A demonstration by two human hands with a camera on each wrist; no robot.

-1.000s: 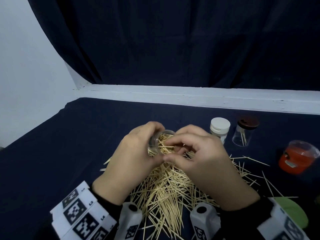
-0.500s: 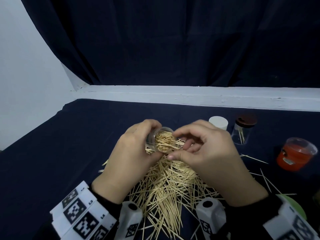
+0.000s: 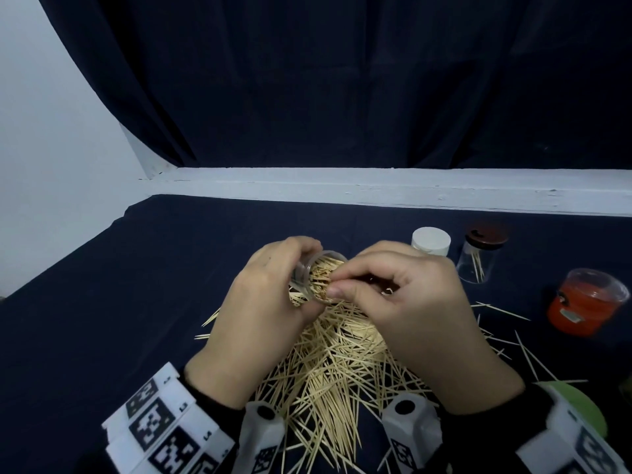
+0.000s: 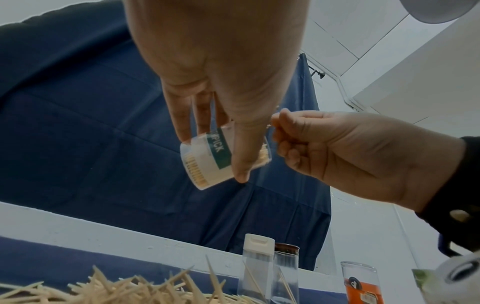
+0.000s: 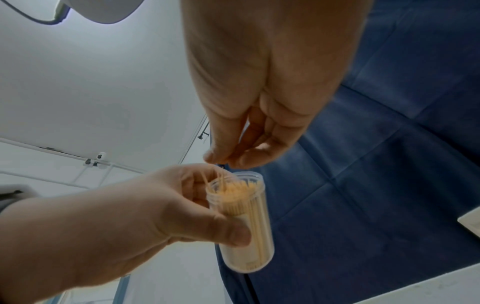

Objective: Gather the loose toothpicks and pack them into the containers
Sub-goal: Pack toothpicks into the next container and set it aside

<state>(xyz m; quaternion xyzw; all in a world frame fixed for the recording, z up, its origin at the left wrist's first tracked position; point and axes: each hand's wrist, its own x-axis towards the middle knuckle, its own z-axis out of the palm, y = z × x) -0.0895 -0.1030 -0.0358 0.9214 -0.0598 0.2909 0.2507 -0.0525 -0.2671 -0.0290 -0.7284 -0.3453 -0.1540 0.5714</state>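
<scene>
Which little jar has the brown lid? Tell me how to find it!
Look at the dark table, past the toothpick pile on the right. Three jars stand there: the brown-lidded jar is between the white-capped jar and the orange jar.

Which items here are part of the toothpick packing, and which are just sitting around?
In use:
- left hand gripping the clear toothpick container, nearly full
- right hand, grip pinched at its mouth
- loose toothpick pile
- white-capped container, brown-lidded container with a few toothpicks inside

Lying about:
- orange-labelled jar
- green object at right edge
- dark tablecloth
</scene>
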